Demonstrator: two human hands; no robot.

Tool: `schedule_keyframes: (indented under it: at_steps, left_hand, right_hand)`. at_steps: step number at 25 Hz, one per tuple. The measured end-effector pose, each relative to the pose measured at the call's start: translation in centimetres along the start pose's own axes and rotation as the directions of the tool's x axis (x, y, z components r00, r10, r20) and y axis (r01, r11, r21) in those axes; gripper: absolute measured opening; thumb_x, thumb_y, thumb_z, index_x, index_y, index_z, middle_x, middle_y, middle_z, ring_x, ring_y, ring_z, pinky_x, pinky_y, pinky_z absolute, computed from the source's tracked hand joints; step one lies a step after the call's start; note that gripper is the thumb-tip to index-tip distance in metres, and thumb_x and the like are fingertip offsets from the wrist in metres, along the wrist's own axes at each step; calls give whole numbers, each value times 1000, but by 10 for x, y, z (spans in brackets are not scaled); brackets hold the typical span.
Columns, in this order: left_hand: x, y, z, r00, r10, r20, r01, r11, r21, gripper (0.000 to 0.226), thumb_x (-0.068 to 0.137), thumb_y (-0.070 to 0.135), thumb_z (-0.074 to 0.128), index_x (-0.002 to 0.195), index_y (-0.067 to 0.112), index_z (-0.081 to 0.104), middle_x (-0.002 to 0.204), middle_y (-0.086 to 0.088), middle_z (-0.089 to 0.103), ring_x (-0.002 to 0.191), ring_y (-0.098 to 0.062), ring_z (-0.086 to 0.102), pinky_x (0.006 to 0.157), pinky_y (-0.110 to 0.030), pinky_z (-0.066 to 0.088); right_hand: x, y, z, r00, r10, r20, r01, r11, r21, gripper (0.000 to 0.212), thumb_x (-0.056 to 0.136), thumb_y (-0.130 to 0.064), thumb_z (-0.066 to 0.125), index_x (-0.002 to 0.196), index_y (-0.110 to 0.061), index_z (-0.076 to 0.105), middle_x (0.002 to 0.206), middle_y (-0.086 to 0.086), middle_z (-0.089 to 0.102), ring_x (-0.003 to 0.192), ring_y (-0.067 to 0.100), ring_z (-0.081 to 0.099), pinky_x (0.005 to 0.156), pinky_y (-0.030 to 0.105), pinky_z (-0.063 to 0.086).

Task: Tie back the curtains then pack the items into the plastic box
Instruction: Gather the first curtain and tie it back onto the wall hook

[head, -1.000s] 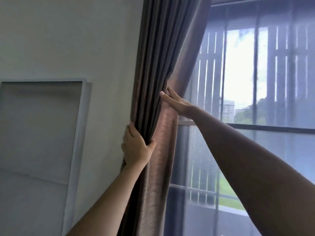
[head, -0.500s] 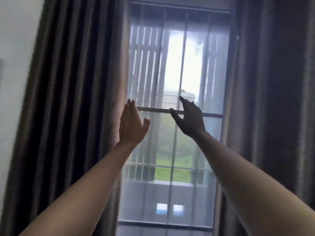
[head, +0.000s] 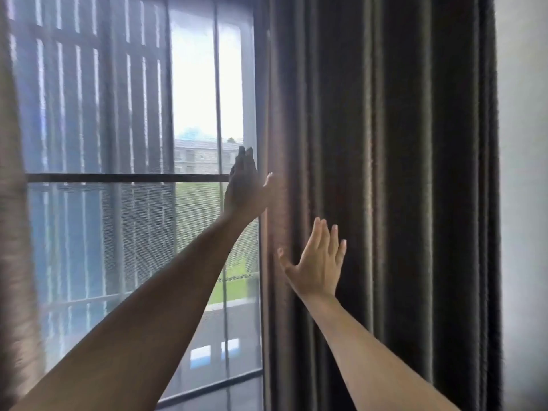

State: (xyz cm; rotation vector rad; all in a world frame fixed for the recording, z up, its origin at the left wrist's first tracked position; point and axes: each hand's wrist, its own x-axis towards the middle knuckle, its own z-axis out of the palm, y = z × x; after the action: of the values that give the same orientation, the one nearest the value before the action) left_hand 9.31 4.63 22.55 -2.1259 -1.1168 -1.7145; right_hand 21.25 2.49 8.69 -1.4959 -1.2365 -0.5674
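The dark brown right curtain [head: 385, 173] hangs in vertical folds over the right half of the view. My left hand [head: 246, 185] is raised at its inner edge, fingers straight and apart, with the thumb touching the fabric. Lower and further right, my right hand [head: 320, 262] is spread flat in front of the folds and holds nothing. A blurred strip of the left curtain [head: 12, 232] shows at the far left edge. No plastic box or loose items are in view.
A sheer white curtain [head: 103, 203] covers the window [head: 207, 99], which has a dark horizontal bar at mid height. Outside are a slatted screen, a building and grass. A pale wall [head: 525, 173] lies right of the curtain.
Both hands let go of the left curtain and moved across the window to the right curtain. The view has swung right with them.
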Motion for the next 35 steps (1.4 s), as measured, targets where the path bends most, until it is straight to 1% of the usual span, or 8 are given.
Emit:
schedule_keyframes:
  at_steps: [5,8,11,16,19,25,31,35]
  left_hand:
    - [37,-3,73,1000,12,21,-10,994,-112,78,89,42,54,150,15,13,159,-9,7,146,-26,11,114,-40,24]
    - [64,-2,105,1000,27,-14,-28,998,-48,87,87,57,49,151,19,4,160,-5,-3,147,-26,1,115,-42,16]
    - [94,-2,137,1000,7,-19,-6,998,61,92,85,63,45,150,18,-2,159,-8,-5,146,-31,-4,115,-52,5]
    - [122,16,197,991,40,127,-42,999,13,69,97,35,30,149,18,-12,158,-10,-13,144,-35,-12,112,-61,-4]
    - [135,36,237,990,98,106,-109,989,103,71,94,28,31,148,16,-14,156,-11,-20,144,-32,-17,112,-58,-8]
    - [171,95,319,969,204,141,-203,979,-21,69,98,39,21,147,9,-16,156,-11,-21,144,-31,-18,113,-54,-8]
    - [193,175,425,918,334,214,-300,937,-179,68,98,49,10,147,12,-18,156,-9,-23,143,-30,-20,114,-53,-10]
    - [203,220,485,906,363,218,-310,920,-242,67,98,50,9,146,14,-20,155,-8,-26,143,-29,-21,114,-52,-10]
  right_hand:
    - [24,32,39,995,93,37,-91,995,-36,113,75,-68,58,150,-8,0,160,11,7,147,29,-6,115,42,-11]
    - [52,37,57,996,79,28,-78,997,-29,119,71,-77,53,150,-8,-2,160,8,3,147,26,-9,115,41,-13]
    - [73,42,78,997,72,-6,-72,997,-8,124,64,-82,50,150,-10,-3,160,5,1,147,23,-11,112,38,-17]
    - [97,82,101,988,141,-71,-149,980,-129,120,72,-67,61,149,-11,-12,160,9,-6,147,26,-13,111,39,-18]
    - [125,128,100,975,175,-138,-198,965,-174,121,73,-63,64,148,-11,-15,159,11,-11,146,25,-14,110,38,-16]
    - [191,222,86,960,143,-241,-202,949,-242,122,74,-60,64,146,-9,-21,157,14,-19,144,26,-22,108,40,-22]
    - [252,336,64,938,90,-335,-199,931,-306,127,68,-48,76,147,-8,-15,158,17,-10,146,29,-13,109,40,-18]
    - [282,404,49,926,72,-370,-203,922,-330,133,61,-46,82,146,-9,-14,158,19,-4,146,31,-6,111,43,-11]
